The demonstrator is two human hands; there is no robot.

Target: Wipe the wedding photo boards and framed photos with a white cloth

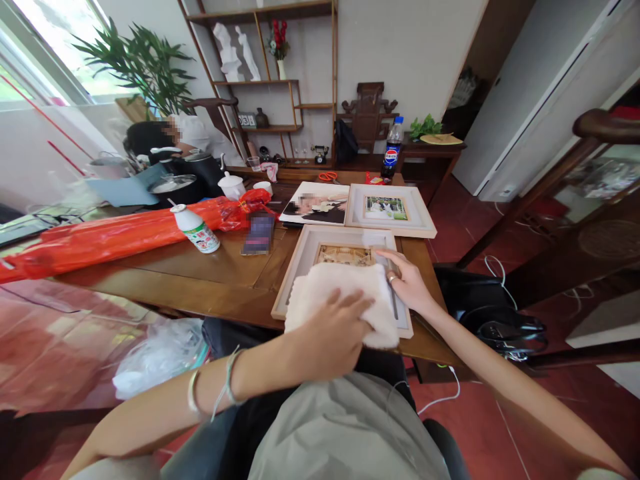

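A pale wooden picture frame (290,283) lies face up at the table's near edge, an ornate brown print (345,255) showing in its middle. Over its lower part is spread a fluffy white cloth (313,293). My left hand (336,333) presses on the cloth from above, its fingers spread. At the frame's right side rests my right hand (407,280), with a ring on one finger; its index finger stretches over the frame beside the print and the cloth's edge. Behind lie another pale frame (425,217) with a couple's photo and a photo panel (315,200).
A red-wrapped long bundle (125,223), a white bottle (195,228) and a phone (258,233) lie to the left. Orange-handled scissors (329,177) and a cola bottle (393,148) are at the back. A person (193,133) sits beyond the pots. A black bag (475,300) stands right.
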